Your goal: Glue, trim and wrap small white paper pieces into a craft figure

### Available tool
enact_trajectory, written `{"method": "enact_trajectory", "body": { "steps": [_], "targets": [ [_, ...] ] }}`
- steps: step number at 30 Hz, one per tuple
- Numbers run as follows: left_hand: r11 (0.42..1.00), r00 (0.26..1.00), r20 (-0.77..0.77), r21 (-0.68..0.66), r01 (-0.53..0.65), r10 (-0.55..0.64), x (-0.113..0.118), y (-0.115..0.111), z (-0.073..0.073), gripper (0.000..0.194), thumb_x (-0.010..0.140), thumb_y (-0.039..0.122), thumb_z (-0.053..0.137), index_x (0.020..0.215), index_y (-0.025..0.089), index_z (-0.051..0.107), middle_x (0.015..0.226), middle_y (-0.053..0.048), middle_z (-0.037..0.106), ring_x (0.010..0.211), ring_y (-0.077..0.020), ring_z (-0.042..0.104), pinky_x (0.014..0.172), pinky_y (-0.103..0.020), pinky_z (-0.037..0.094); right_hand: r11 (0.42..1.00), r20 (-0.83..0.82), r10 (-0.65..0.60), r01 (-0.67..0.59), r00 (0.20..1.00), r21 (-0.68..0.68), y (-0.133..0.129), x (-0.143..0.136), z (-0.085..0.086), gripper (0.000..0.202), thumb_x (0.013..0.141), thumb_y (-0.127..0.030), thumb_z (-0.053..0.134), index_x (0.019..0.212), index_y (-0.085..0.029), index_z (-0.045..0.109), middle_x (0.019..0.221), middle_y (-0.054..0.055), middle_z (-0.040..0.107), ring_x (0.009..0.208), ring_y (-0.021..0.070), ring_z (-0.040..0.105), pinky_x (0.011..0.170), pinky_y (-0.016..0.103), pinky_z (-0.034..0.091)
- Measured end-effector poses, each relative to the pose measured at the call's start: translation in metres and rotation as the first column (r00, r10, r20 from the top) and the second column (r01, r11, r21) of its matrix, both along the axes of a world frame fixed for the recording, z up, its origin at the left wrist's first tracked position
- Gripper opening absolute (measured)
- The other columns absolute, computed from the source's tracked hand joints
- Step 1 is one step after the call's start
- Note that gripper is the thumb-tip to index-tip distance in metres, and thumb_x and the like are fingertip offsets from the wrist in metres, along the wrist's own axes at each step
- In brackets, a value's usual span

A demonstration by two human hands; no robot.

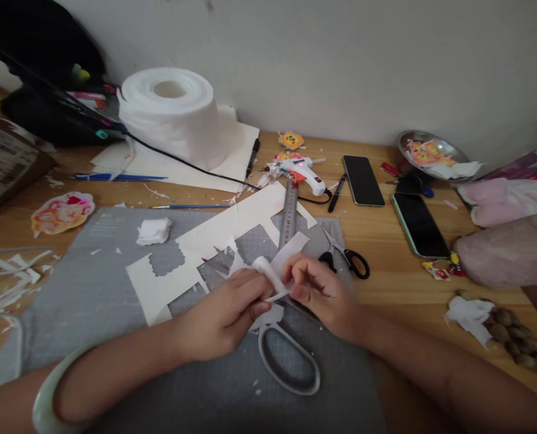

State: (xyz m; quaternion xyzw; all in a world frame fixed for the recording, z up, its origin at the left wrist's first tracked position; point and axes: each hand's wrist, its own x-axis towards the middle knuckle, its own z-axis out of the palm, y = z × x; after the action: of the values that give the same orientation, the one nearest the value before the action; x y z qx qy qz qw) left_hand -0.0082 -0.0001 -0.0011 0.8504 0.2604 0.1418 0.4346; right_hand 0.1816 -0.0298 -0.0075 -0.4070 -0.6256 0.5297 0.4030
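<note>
Head: hands (234, 313) partly hide white piece (269, 274).

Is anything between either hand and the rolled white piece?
Nothing visible: the left hand holds the rolled white piece directly, and the right hand appears to touch its right side.

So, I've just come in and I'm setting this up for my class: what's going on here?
A person holds a white piece in both bare hands, the left hand and right hand close together above a grey mat. Grey-handled scissors lie just below the hands, partly hidden. Cut white card lies beyond them, with a glue gun and a big white roll farther back.
</note>
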Motion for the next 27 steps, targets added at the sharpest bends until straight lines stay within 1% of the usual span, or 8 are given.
{"method": "enact_trajectory", "body": {
  "steps": [3,5,10,13,15,19,22,27],
  "targets": [
    [1.0,1.0,-0.008,-0.006,-0.022,0.022,0.0003,-0.0002,0.001,0.012,0.085,0.015,0.032,0.078,0.018,0.041,0.08,-0.002,0.048,0.075,-0.0151,0.045,0.071,-0.027,0.037,0.991,0.177,0.085,-0.101,0.981,0.087,-0.0005,-0.0024,0.0033,0.01,0.082,-0.023,0.05,0.077,-0.019,0.042,0.088,0.004,0.048,0.086,0.0149,0.045,0.079,0.029,0.035],
    [1.0,1.0,0.002,0.009,0.0,0.0,0.0015,-0.0004,0.0016,0.012,0.085,0.015,0.032,0.078,0.018,0.041,0.08,-0.002,0.048,0.075,-0.0149,0.044,0.071,-0.027,0.037,0.985,0.236,0.098,-0.128,0.967,0.113,-0.0006,-0.0039,0.0045,0.011,0.082,-0.02,0.048,0.074,-0.019,0.041,0.086,0.004,0.048,0.086,0.0149,0.044,0.08,0.029,0.034],
    [1.0,0.999,0.026,0.019,0.025,-0.026,0.0027,-0.0008,-0.0002,0.013,0.086,0.013,0.03,0.077,0.019,0.039,0.078,-0.001,0.047,0.075,-0.0139,0.044,0.072,-0.026,0.036,0.989,0.151,0.096,-0.111,0.984,0.096,-0.0007,-0.0024,0.0004,0.021,0.086,-0.031,0.041,0.07,-0.019,0.036,0.08,0.002,0.045,0.077,0.0139,0.043,0.073,0.028,0.036],
    [1.0,1.0,0.014,0.019,0.01,-0.011,0.0009,-0.0008,-0.0027,0.013,0.086,0.013,0.03,0.076,0.019,0.038,0.078,-0.001,0.046,0.074,-0.0141,0.043,0.071,-0.026,0.036,0.999,0.017,-0.028,0.028,0.999,0.032,-0.001,0.0008,-0.0036,0.027,0.088,-0.039,0.034,0.07,-0.02,0.034,0.076,0.002,0.043,0.071,0.013,0.042,0.066,0.026,0.036],
    [1.0,1.0,0.0,0.011,0.0,0.0,-0.0003,-0.0007,-0.0034,0.013,0.086,0.014,0.03,0.076,0.018,0.038,0.078,-0.001,0.046,0.074,-0.0142,0.043,0.071,-0.026,0.036,0.996,-0.021,-0.087,0.087,0.996,0.012,-0.0013,0.0017,-0.0038,0.025,0.088,-0.038,0.034,0.071,-0.02,0.035,0.077,0.002,0.043,0.07,0.0126,0.042,0.065,0.025,0.036],
    [1.0,1.0,0.007,0.008,-0.005,0.005,-0.0006,-0.0002,-0.0022,0.013,0.086,0.014,0.03,0.078,0.018,0.04,0.079,-0.001,0.047,0.076,-0.0145,0.044,0.071,-0.027,0.036,0.994,0.123,0.046,-0.057,0.991,0.093,-0.0019,-0.0014,0.0016,0.013,0.083,-0.028,0.049,0.078,-0.019,0.041,0.088,0.004,0.047,0.084,0.0149,0.045,0.076,0.029,0.037],
    [1.0,1.0,0.005,0.03,0.009,-0.009,0.0008,-0.0001,-0.0009,0.012,0.085,0.014,0.031,0.078,0.019,0.04,0.08,-0.002,0.048,0.075,-0.0148,0.044,0.071,-0.027,0.037,0.986,0.219,0.076,-0.106,0.973,0.128,-0.0014,-0.0041,0.0046,0.012,0.083,-0.023,0.047,0.073,-0.019,0.041,0.085,0.004,0.048,0.083,0.0152,0.045,0.076,0.03,0.037],
    [0.999,0.999,0.033,0.031,0.027,-0.028,0.0021,-0.0015,-0.001,0.013,0.086,0.014,0.03,0.079,0.019,0.039,0.081,-0.002,0.049,0.075,-0.0147,0.044,0.071,-0.026,0.036,0.988,0.152,0.085,-0.103,0.985,0.115,-0.0002,-0.0038,0.0031,0.022,0.086,-0.033,0.041,0.069,-0.019,0.038,0.077,0.002,0.045,0.075,0.014,0.043,0.07,0.028,0.037]
  ]
}}
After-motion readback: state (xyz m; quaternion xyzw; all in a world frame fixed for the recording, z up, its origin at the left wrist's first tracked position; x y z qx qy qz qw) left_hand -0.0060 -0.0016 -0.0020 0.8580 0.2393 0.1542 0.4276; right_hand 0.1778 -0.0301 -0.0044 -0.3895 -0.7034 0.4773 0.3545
